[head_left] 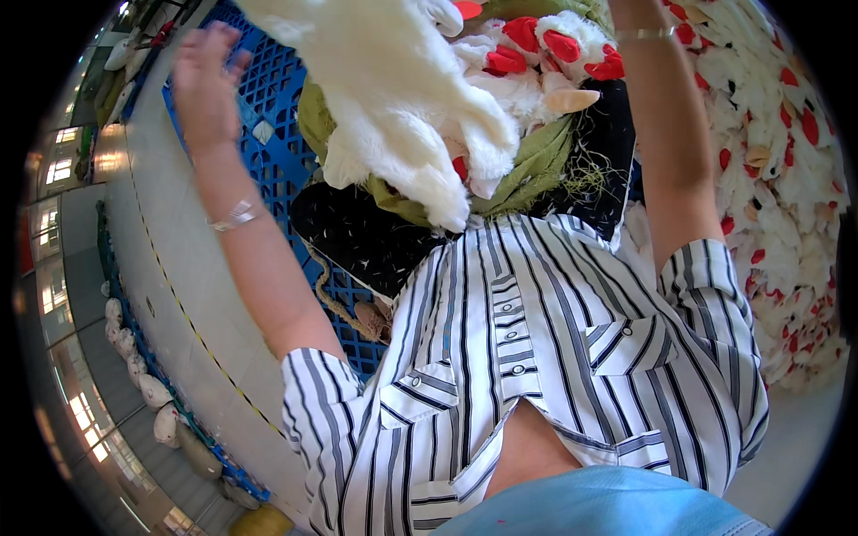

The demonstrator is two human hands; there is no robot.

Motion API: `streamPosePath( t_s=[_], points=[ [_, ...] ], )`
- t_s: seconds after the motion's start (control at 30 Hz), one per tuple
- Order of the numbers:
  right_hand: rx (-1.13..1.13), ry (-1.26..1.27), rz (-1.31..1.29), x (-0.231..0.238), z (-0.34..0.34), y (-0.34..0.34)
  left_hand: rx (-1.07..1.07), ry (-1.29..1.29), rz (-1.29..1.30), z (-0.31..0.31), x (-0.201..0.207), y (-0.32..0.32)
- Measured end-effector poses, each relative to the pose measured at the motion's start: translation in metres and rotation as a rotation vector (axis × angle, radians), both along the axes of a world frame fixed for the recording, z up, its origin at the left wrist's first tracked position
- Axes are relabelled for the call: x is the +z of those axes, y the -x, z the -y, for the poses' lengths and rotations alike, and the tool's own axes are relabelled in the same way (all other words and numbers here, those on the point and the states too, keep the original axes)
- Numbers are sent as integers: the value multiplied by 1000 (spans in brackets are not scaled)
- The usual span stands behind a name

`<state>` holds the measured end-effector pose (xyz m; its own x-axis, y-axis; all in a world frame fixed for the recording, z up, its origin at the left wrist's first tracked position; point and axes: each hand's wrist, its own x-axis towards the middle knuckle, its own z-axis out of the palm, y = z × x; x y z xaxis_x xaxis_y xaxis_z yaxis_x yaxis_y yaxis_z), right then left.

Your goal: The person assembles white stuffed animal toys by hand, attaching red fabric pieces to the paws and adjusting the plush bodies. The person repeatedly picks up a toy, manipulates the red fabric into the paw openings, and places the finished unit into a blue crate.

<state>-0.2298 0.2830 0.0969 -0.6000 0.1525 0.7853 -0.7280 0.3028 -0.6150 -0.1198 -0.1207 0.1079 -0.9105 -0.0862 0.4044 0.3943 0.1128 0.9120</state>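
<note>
A limp white plush skin (393, 98) hangs down from the top edge in front of me, its furry limbs dangling near my lap. My left hand (206, 85) is raised at its left side, apart from it, slightly blurred, with fingers spread and nothing in them. On the right my arm stretches up past the top edge, so the hand itself is cut off. Beneath and behind the hanging skin lies a heap of white plush pieces (554, 54) with red parts, on an olive-green cloth sack (536, 165).
A blue plastic lattice pallet (268, 80) extends at the left. Black fabric (357, 228) covers my lap. A large mound of white and red plush pieces (778, 179) fills the right side. Pale sacks (134, 366) line the far left, past a yellow-and-black floor line (179, 295).
</note>
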Motion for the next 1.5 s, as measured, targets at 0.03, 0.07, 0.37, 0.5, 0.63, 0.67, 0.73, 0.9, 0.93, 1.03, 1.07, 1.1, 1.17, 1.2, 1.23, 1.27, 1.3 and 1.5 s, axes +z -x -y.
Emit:
streamPosePath(
  t_s=[0.03, 0.07, 0.37, 0.5, 0.63, 0.67, 0.73, 0.9, 0.93, 1.03, 1.07, 1.1, 1.17, 1.2, 1.23, 1.27, 1.3, 1.5],
  points=[
    [44, 76, 148, -33, 9, -23, -17, 16, 148, -9, -33, -8],
    [117, -19, 457, -65, 11, -43, -14, 40, 292, -11, -64, -23],
    [490, -585, 1502, -186, 45, -178, -170, -220, 802, -50, -205, -163],
    [455, -376, 1356, -185, 59, -199, -243, -251, 728, -91, -204, -197],
    [430, -47, 1016, -227, 107, -221, -135, 185, 649, -109, -215, -184],
    [401, 24, 895, -221, 114, -224, -78, 71, 647, -101, -218, -181],
    [344, 387, 897, -192, 105, -216, 31, -159, 635, -79, -222, -175],
    [337, 251, 791, -160, 91, -218, 134, -495, 546, -74, -176, -167],
    [354, 27, 711, -169, 98, -223, 188, -437, 578, -81, -172, -166],
    [338, 217, 837, -152, 56, -209, 168, -524, 564, -43, -165, -159],
    [275, 452, 884, -145, 47, -201, 11, -787, 534, -25, -162, -153],
    [253, 403, 877, -130, 47, -208, 139, -651, 514, -25, -159, -156],
    [447, -411, 906, -154, 44, -213, -64, -336, 610, -15, -191, -165],
    [524, -819, 883, -164, 41, -216, -171, -175, 655, -14, -197, -165],
    [701, -1059, 900, -173, 38, -217, -488, 48, 974, 6, -191, -166],
    [628, -826, 1002, -177, 36, -211, -462, 215, 894, 6, -200, -164],
    [544, -586, 1098, -182, 31, -204, -346, 110, 832, 3, -198, -156],
    [339, -139, 1237, -179, 80, -161, -84, -207, 726, -48, -210, -106]
  ],
)
